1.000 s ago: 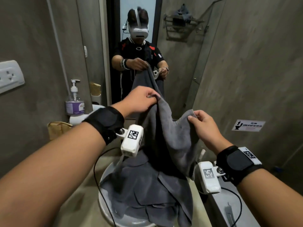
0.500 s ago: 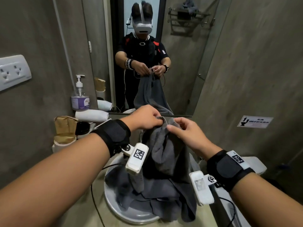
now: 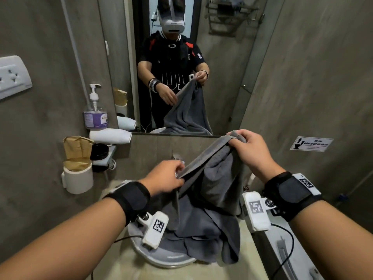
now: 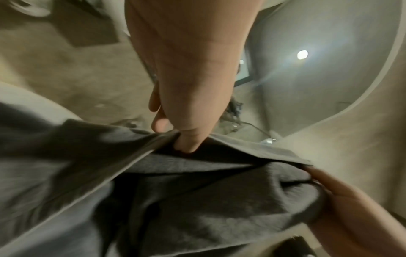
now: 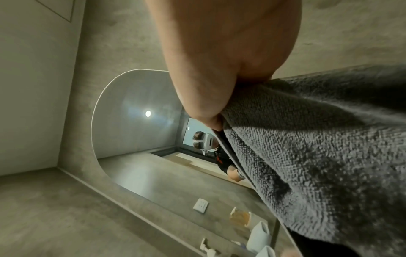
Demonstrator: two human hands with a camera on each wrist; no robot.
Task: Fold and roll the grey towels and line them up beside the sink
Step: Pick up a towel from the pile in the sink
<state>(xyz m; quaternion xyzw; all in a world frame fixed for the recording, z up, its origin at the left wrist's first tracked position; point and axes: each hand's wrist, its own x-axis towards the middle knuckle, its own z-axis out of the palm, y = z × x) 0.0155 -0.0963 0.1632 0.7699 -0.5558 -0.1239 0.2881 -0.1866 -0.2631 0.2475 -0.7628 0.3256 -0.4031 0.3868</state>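
Above round white basin (image 3: 167,261), left hand (image 3: 163,177) pinches grey terry towel (image 3: 214,184) hem. Right hand (image 3: 252,152) grips its far-right corner; rest droops into basin.

This is a small bathroom with grey concrete-look walls. Under the fingers (image 3: 177,168) of the two hands sits a round white sink (image 3: 167,259) on a pale counter (image 3: 125,261), and beyond the fingers a tall wall mirror (image 3: 201,63) reflects the person. Left of the fingers stand a pump bottle of soap (image 3: 95,113) and a white hair dryer (image 3: 110,136) on a small shelf, with a wall socket (image 3: 12,75) further left; right of the fingers, a toilet-use sign (image 3: 311,144) is stuck on the wall.
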